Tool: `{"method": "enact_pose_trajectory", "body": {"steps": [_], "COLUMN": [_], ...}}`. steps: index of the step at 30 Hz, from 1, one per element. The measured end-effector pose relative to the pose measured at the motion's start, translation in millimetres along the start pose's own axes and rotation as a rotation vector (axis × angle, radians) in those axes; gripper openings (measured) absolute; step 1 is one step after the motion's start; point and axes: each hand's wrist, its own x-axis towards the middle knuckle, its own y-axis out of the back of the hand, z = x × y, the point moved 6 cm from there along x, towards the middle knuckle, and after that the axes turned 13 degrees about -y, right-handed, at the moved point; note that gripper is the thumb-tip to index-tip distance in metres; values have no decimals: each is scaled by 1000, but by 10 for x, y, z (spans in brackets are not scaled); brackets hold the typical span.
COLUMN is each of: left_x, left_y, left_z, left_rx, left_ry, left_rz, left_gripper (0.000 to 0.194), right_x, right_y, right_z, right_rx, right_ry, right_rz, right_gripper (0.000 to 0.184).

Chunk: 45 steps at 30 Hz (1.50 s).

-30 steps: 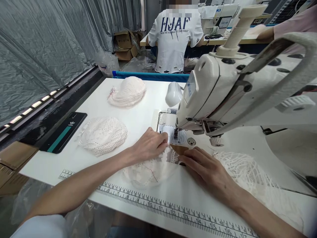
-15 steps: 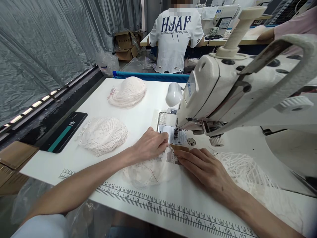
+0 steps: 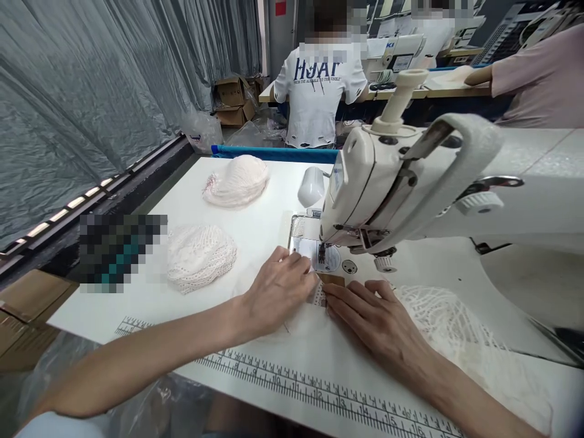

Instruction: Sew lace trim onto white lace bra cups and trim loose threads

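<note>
My left hand (image 3: 283, 286) is closed in a pinch on the edge of a sheer white lace fabric piece (image 3: 318, 295), just in front of the sewing machine's needle plate. Opposite it, my right hand (image 3: 371, 310) has its fingertips pressed together at the right edge of that lace; its thumb is mostly hidden. Most of the piece lies under my left hand and forearm. Behind the fingers is the presser foot (image 3: 322, 252) of the white sewing machine (image 3: 356, 182). A small brown piece (image 3: 332, 279) lies between my hands and the foot.
Two stacks of pale lace pieces, one nearer (image 3: 201, 258) and one farther (image 3: 239, 180), lie on the left. Loose white lace (image 3: 440, 316) spreads right of my right hand. A printed ruler (image 3: 296, 384) runs along the front edge. A person in a white shirt (image 3: 314, 100) sits ahead.
My left hand has come slightly down and toward the right hand, covering more of the lace. My right hand stays nearly in place. The camera view has shifted a little.
</note>
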Motion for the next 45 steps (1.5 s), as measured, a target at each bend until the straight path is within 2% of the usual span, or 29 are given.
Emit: {"method": "enact_pose_trajectory", "body": {"steps": [4,10,19,23,27,31,45], "left_x": [39,191,237,216,136,63,54], "left_y": [-123,-195,-283,-197,-70,-51,-62], "left_z": [-144,-430,-501,-402,-118,62,82], "left_rx": [-50,-135,-149,-126,-59,-8,96], "left_ry": [0,-128,-146,-158,-190,-188,-193], "left_rz": [-54,8,58,37,31,36,102], "left_gripper": [14,18,20,24,25,23,23], "right_x": [32,95,85,85,76,56,60], "right_y": [-9,-59,-108,-114,-70,-17,-16], "right_z": [14,80,138,138,113,71,83], "right_rx": [-26,-100,-101,-118,-66,1,-5], "right_ry": [-49,-104,-151,-143,-134,-107,-118], "right_rz": [14,-4,-42,-46,-27,-32,-34], "right_gripper": [19,31,32,31,29,27,27]}}
